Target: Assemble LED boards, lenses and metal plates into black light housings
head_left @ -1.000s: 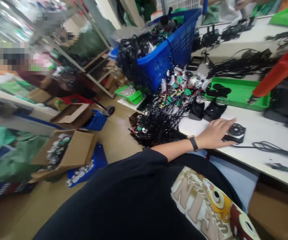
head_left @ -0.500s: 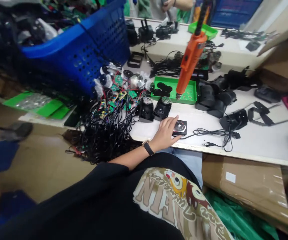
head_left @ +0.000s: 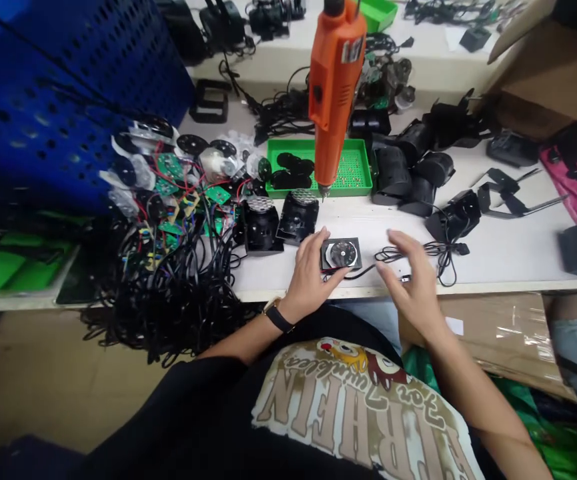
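Black housing [head_left: 342,254] was set flat near front edge of white bench [head_left: 508,263], held between thumb and fingertips by part-curled left hand [head_left: 311,277], presumably for steadiness. Right hand [head_left: 415,287] was spread wide, nothing gripped, by cable [head_left: 433,249]. Orange screwdriver [head_left: 335,100] was poised near-upright by green tray [head_left: 351,192], likely for easy reach.
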Action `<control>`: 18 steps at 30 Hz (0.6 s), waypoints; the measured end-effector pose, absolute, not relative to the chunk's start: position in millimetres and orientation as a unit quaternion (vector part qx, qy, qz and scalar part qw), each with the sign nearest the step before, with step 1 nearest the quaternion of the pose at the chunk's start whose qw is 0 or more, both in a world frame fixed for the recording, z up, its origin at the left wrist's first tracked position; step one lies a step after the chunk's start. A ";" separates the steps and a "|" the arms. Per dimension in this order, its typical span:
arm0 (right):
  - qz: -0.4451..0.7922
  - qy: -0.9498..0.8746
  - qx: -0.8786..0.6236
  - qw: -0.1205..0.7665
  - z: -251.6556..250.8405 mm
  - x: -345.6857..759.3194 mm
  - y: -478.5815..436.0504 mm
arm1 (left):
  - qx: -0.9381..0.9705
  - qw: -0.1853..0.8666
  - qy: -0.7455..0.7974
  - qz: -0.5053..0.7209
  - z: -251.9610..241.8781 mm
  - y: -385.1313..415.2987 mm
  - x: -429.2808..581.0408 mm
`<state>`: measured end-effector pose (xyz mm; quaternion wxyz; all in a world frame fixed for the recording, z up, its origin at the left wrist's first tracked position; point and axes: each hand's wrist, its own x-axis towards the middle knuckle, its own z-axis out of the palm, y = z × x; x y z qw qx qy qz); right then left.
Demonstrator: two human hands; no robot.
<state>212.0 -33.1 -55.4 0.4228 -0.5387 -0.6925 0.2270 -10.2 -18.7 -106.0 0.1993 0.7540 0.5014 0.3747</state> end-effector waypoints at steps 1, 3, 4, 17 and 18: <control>0.257 -0.687 -0.538 0.416 -61.8 207.3 -30.0 | 0.752 0.203 0.500 0.378 -105.2 -18.8 -10.1; 0.325 -0.665 -0.531 0.413 -72.9 196.8 -24.6 | 0.750 0.212 0.496 0.382 -102.6 -19.2 -9.9; 0.350 -0.653 -0.524 0.419 -76.3 191.9 -21.9 | 0.748 0.218 0.495 0.385 -101.1 -19.6 -9.8; 0.259 -0.655 -0.424 0.569 -3.2 141.8 93.0 | 0.715 0.266 0.509 0.399 -99.0 -27.5 -14.1; 0.266 -0.656 -0.406 0.578 3.3 134.9 101.2 | 0.714 0.261 0.513 0.399 -101.0 -27.5 -14.1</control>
